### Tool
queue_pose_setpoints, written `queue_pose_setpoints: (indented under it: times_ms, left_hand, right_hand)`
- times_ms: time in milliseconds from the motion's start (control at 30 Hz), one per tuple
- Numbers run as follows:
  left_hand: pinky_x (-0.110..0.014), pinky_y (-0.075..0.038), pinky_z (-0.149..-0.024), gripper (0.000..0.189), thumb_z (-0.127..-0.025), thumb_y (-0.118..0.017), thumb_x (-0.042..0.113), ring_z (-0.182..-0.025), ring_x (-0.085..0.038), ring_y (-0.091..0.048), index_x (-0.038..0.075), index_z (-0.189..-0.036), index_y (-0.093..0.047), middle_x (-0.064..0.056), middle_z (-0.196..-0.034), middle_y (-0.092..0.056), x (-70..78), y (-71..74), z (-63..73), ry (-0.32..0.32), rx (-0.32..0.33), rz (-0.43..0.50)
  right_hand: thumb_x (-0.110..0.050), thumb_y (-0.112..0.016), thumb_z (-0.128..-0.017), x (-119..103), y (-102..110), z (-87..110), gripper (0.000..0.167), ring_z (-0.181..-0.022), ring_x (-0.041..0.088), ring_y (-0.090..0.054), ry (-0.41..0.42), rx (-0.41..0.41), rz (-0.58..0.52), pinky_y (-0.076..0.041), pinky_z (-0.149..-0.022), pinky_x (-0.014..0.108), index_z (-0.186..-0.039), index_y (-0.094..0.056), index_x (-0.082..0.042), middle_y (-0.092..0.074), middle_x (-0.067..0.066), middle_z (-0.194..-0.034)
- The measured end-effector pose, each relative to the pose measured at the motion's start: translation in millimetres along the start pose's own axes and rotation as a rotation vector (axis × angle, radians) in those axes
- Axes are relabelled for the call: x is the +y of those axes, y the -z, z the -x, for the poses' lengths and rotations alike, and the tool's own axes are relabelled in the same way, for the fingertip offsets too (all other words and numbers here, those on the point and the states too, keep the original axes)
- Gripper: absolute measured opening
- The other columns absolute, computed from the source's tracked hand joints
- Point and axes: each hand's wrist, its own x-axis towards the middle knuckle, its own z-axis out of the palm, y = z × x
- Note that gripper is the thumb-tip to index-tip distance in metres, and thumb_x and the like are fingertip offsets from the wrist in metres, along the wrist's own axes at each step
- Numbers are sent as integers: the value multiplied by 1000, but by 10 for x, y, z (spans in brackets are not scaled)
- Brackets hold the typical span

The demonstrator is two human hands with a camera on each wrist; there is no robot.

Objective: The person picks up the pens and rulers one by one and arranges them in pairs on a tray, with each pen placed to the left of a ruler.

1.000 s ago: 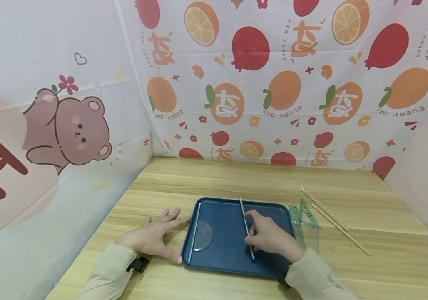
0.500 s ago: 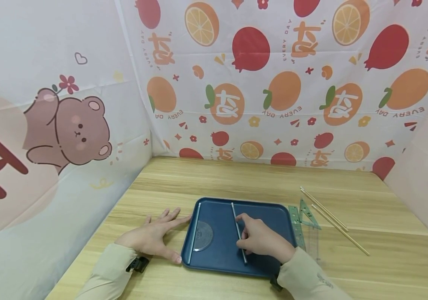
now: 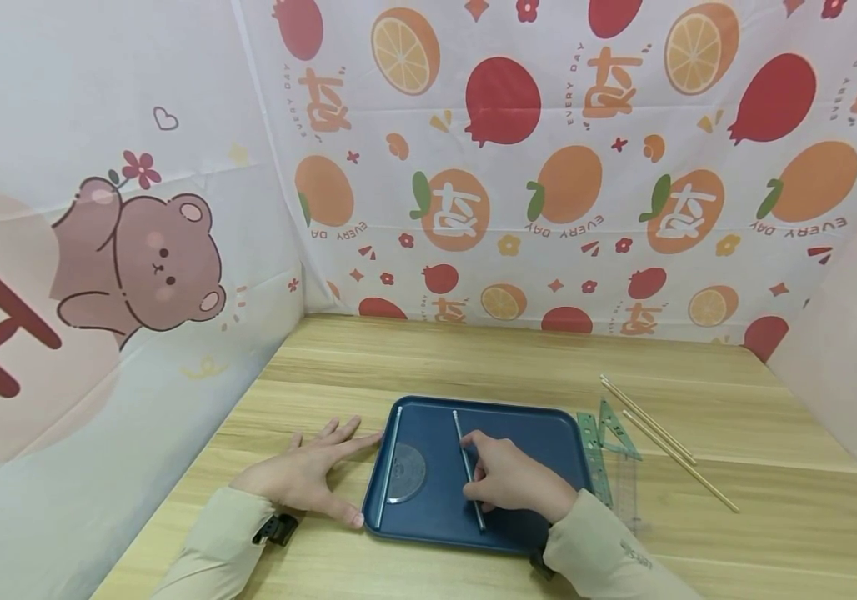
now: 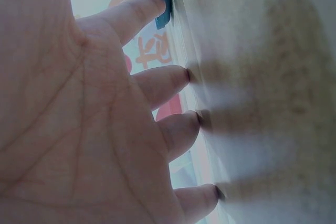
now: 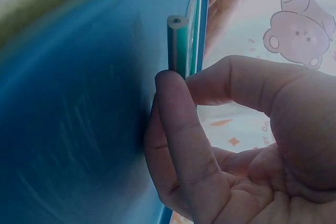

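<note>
My right hand [image 3: 514, 477] pinches a green unsharpened pencil [image 3: 458, 423] between thumb and fingers. In the right wrist view the blunt end of this pencil [image 5: 179, 40] shows its lead core, close over the blue tray [image 3: 432, 521]. A second pencil [image 3: 390, 462] lies along the tray's left side, across a clear semicircular protractor [image 3: 409, 472]. Fingers spread, my left hand [image 3: 308, 473] rests on the table, index fingertip and thumb tip right at the tray's left rim. The left wrist view shows its palm [image 4: 94, 119] and the other fingertips on the tabletop.
Right of the tray lie a green ruler [image 3: 595, 458], a green set square [image 3: 616, 429] and a clear ruler [image 3: 626, 492]. Farther right are several thin wooden sticks [image 3: 672, 437]. Printed cloth [image 3: 503, 192] hangs behind and beside the wooden table [image 3: 368, 358].
My right hand has moved left across the tray with the pencil, bringing it nearer the protractor. My left hand has stayed in place.
</note>
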Motion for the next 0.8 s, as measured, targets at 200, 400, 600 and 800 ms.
queue_pose_setpoints:
  times_ms: [200, 400, 600, 800]
  left_hand:
    - [-92, 0, -114, 119, -67, -95, 65, -164, -56, -10, 37, -168, -37, -20, -180, -18, 7, 7, -2, -1, -2, -3]
    - [-92, 0, -115, 119, -67, -96, 64, -164, -56, -10, 36, -167, -38, -21, -179, -19, 17, 9, 5, -4, 2, -1]
    - [-92, 0, -115, 119, -67, -96, 65, -164, -56, -11, 36, -167, -38, -21, -179, -19, 23, 6, 9, -2, 2, 3]
    - [-92, 0, -115, 118, -68, -95, 65, -164, -56, -11, 36, -167, -38, -21, -179, -19, 19, 8, 10, 0, 0, 6]
  right_hand:
    - [-6, -74, -96, -55, -26, -14, 67, -62, 20, -69, 1, -2, 28, -60, -60, 34, -156, -46, -1, -65, 7, -83]
    - [-5, -75, -95, -112, -67, -25, 66, -62, 20, -69, -12, 1, 33, -61, -60, 34, -155, -46, -1, -65, 7, -82]
    - [-6, -76, -95, -142, -100, -45, 67, -61, 19, -69, -13, 2, 63, -59, -59, 33, -155, -47, -1, -66, 6, -81]
    - [-6, -77, -95, -173, -130, -70, 68, -61, 19, -69, -14, 2, 73, -59, -59, 32, -155, -47, 0, -65, 6, -81]
